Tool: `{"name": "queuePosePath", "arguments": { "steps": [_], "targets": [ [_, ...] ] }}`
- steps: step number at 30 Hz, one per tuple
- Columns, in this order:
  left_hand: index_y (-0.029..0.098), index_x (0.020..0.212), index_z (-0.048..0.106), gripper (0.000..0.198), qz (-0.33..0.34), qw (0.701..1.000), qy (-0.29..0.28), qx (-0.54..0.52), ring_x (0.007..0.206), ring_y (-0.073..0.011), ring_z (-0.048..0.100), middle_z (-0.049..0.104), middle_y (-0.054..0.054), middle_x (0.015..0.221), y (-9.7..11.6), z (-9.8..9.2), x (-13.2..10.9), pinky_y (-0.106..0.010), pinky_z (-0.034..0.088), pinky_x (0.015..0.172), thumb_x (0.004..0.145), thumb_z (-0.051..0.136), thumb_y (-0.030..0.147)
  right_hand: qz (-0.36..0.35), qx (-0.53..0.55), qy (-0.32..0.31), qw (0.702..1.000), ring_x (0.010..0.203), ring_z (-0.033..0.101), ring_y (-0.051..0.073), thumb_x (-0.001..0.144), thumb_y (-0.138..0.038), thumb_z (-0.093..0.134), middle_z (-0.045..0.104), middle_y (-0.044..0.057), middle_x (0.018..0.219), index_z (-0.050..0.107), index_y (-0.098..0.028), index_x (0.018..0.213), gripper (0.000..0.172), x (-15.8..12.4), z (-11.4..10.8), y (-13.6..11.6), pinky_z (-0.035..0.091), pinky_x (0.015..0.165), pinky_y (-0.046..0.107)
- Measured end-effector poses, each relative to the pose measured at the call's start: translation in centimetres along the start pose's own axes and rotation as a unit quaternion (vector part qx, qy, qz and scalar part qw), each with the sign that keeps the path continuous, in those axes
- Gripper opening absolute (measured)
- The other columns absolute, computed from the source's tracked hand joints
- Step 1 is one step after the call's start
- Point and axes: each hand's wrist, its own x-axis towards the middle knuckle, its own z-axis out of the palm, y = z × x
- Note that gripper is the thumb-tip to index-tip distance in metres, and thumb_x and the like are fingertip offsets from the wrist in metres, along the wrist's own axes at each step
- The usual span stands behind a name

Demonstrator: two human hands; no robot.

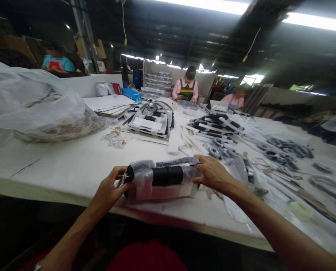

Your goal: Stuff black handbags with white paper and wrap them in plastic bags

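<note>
A black roll-shaped item wrapped in a clear plastic bag (162, 180) lies on the white table (72, 162) near its front edge. My left hand (110, 190) is closed on the bag's left end, fingers pinching the plastic. At the bag's right end my right hand (213, 174) has its fingers curled over the top edge, gripping the plastic.
A big clear plastic sack (35, 105) bulges at the left. Stacked black-and-white pieces (152, 122), white strips (175, 141), small labels (115, 139) and many black straps (221, 126) cover the table beyond. Two people (188, 88) work at the far end, another (56, 60) at the back left.
</note>
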Motion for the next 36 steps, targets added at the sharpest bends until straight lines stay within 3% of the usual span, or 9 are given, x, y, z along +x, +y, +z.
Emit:
{"name": "queuePosePath", "arguments": {
  "steps": [4,7,11,15,20,23,27,32,36],
  "targets": [
    [0.022,0.099,0.057,0.033,-0.008,1.000,-0.002,-0.010,0.088,-0.0210,0.067,0.067,-0.002,0.099,-0.2,0.1,0.0,-0.035,0.056,0.083,0.074,0.066,0.042,-0.011,0.009,-0.038,0.999,0.099,0.066,0.029,0.072,-0.042,0.081,0.065,0.013,0.118,0.078,-0.021,0.087,0.026,0.8,0.3,0.1,0.052,0.089,0.041],
    [0.023,0.102,0.056,0.035,-0.026,0.999,-0.011,-0.022,0.091,-0.0214,0.067,0.067,-0.002,0.100,-0.7,0.3,-0.1,-0.036,0.055,0.085,0.074,0.067,0.041,-0.021,0.055,-0.002,0.998,0.111,0.062,0.032,0.072,-0.039,0.082,0.060,0.014,0.130,0.077,-0.021,0.092,0.027,0.5,0.7,0.6,0.048,0.098,0.047],
    [0.023,0.118,0.053,0.049,-0.048,0.998,-0.014,-0.047,0.099,-0.0226,0.065,0.065,-0.003,0.107,-1.3,0.7,-0.5,-0.038,0.053,0.090,0.074,0.068,0.040,-0.018,0.169,0.162,0.972,0.125,0.054,0.032,0.083,-0.038,0.072,0.055,0.011,0.139,0.074,-0.023,0.084,0.015,-1.2,1.2,1.0,0.038,0.108,0.055],
    [0.024,0.142,0.037,0.078,-0.058,0.995,0.034,-0.072,0.109,-0.0250,0.062,0.062,-0.007,0.116,-1.9,1.3,-1.3,-0.045,0.049,0.099,0.072,0.070,0.037,0.105,0.320,0.328,0.882,0.122,0.057,0.030,0.081,-0.046,0.072,0.062,0.010,0.129,0.068,-0.025,0.098,0.027,-3.4,3.9,2.2,0.040,0.108,0.052],
    [0.024,0.137,0.045,0.081,-0.036,0.996,0.076,-0.023,0.132,-0.0332,0.045,0.051,-0.012,0.137,-3.5,1.8,-1.7,-0.054,0.033,0.113,0.062,0.075,0.029,0.180,0.563,0.168,0.789,0.127,0.054,0.034,0.063,-0.057,0.080,0.054,0.018,0.141,0.043,-0.023,0.143,0.095,-3.9,12.5,4.0,0.049,0.099,0.049],
    [0.023,0.135,0.049,0.075,-0.052,0.996,-0.026,-0.069,0.126,-0.0327,0.051,0.056,-0.010,0.135,-4.2,2.3,-1.2,-0.048,0.042,0.108,0.063,0.072,0.026,0.176,0.596,0.106,0.776,0.116,0.061,0.037,0.055,-0.058,0.080,0.066,0.017,0.123,0.067,-0.019,0.119,0.075,-2.9,16.2,3.5,0.054,0.091,0.045],
    [0.020,0.124,0.059,0.056,-0.095,0.982,-0.081,-0.140,0.104,-0.0288,0.063,0.069,-0.004,0.111,-4.5,3.4,0.2,-0.038,0.051,0.093,0.070,0.068,0.033,0.266,0.553,0.088,0.785,0.087,0.069,0.033,0.061,-0.049,0.076,0.075,0.011,0.088,0.076,-0.018,0.085,0.039,-1.2,16.7,2.2,0.057,0.075,0.040],
    [0.017,0.110,0.065,0.050,-0.161,0.971,-0.040,-0.174,0.095,-0.0282,0.066,0.072,-0.004,0.099,-4.5,2.5,5.7,-0.034,0.055,0.079,0.071,0.069,0.049,0.268,0.581,0.097,0.763,0.077,0.068,0.030,0.059,-0.054,0.076,0.074,0.008,0.078,0.075,-0.015,0.083,0.046,3.6,13.6,2.1,0.056,0.066,0.036],
    [0.016,0.114,0.065,0.058,-0.109,0.985,-0.001,-0.131,0.096,-0.0270,0.066,0.072,-0.005,0.103,-3.8,-1.1,16.9,-0.033,0.055,0.081,0.069,0.073,0.051,0.251,0.564,0.111,0.779,0.083,0.067,0.029,0.066,-0.056,0.075,0.075,0.008,0.084,0.074,-0.013,0.091,0.049,12.5,8.9,4.1,0.055,0.069,0.033]
  ]
}}
